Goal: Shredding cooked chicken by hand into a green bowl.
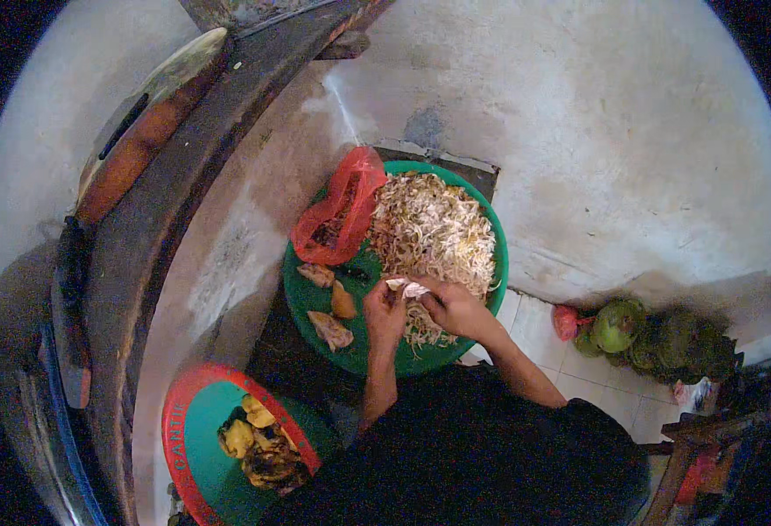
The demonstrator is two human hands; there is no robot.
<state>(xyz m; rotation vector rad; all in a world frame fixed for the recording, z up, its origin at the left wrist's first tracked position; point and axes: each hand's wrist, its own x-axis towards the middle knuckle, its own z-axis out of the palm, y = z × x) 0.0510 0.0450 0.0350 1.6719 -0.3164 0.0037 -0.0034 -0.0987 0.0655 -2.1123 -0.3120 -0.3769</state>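
My left hand (386,315) and my right hand (456,309) meet over the near part of a round green tray (501,238). Between their pinched fingers is a pale piece of meat (410,287), which looks like chicken. Just beyond the hands, a large heap of shredded pale meat (434,230) covers the tray's right side. Several whole meat pieces (331,330) lie on the tray to the left of my left hand. Behind them a red plastic bag (342,219) rests at the tray's far left, with dark bits showing inside.
At the lower left stands a red-rimmed green basin (194,456) holding yellowish and dark meat pieces (263,438). Green round fruits (618,326) and a small red bag (565,322) sit on the tiled floor at right. A dark wooden ledge (171,184) runs along the left.
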